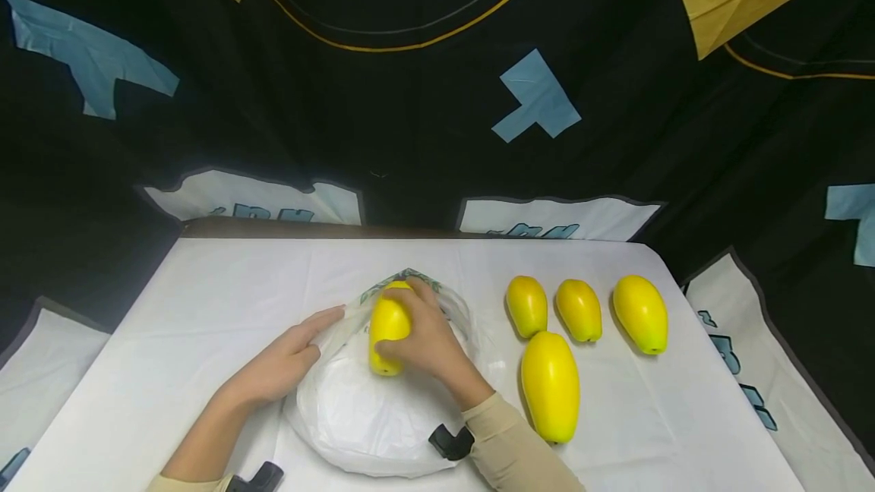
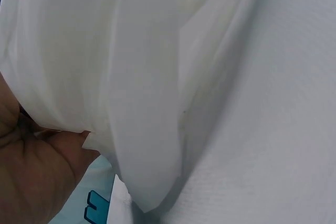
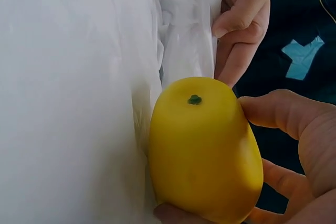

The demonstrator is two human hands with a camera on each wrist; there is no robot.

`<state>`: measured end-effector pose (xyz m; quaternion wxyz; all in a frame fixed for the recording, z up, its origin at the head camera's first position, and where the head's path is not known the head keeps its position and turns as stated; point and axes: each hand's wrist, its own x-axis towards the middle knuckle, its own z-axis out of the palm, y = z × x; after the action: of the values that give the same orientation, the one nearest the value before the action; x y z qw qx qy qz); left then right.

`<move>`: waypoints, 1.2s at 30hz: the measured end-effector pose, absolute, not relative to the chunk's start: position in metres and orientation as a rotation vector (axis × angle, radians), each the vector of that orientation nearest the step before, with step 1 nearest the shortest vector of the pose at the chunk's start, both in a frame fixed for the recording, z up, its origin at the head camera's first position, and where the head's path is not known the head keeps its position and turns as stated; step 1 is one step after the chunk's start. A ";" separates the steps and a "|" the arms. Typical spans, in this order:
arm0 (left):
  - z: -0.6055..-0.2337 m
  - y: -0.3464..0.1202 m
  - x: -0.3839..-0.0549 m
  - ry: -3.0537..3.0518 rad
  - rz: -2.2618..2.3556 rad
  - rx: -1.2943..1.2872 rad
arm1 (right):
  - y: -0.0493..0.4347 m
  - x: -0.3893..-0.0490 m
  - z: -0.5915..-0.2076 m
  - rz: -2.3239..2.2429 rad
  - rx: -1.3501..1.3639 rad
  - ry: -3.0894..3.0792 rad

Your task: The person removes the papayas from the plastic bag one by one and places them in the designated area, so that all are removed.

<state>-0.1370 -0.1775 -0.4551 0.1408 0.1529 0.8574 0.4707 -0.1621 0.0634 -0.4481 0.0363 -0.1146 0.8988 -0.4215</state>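
Note:
My right hand (image 1: 425, 332) grips an oblong yellow papaya-like fruit (image 1: 389, 329) between thumb and fingers, over the mouth of a white plastic bag (image 1: 376, 431). A small green stem nub shows on this fruit (image 3: 202, 145) in the right wrist view. At the bag's left rim, my left hand (image 1: 283, 363) pinches the thin plastic; its thumb and fingers (image 3: 247, 11) appear behind the fruit in the right wrist view. Folds of the bag (image 2: 142, 77) fill much of the left wrist view and hide most of the left fingers. Green print marks the bag's far edge.
Right of the bag lie several more yellow fruits: two small ones (image 1: 526, 307), a larger one (image 1: 640, 314) farther right, and a long one (image 1: 550, 387) nearer me. They rest on a white-covered table (image 1: 683, 424). A black patterned cloth (image 1: 410, 112) hangs behind it.

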 end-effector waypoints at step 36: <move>-0.452 -0.175 -0.136 2.469 1.362 0.439 | 0.096 -0.138 -0.422 -1.432 -0.440 2.769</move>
<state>-0.1357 -0.1752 -0.4523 0.1435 0.1524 0.8562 0.4724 -0.1384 0.0965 -0.4220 -0.0033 -0.1397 0.8795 -0.4549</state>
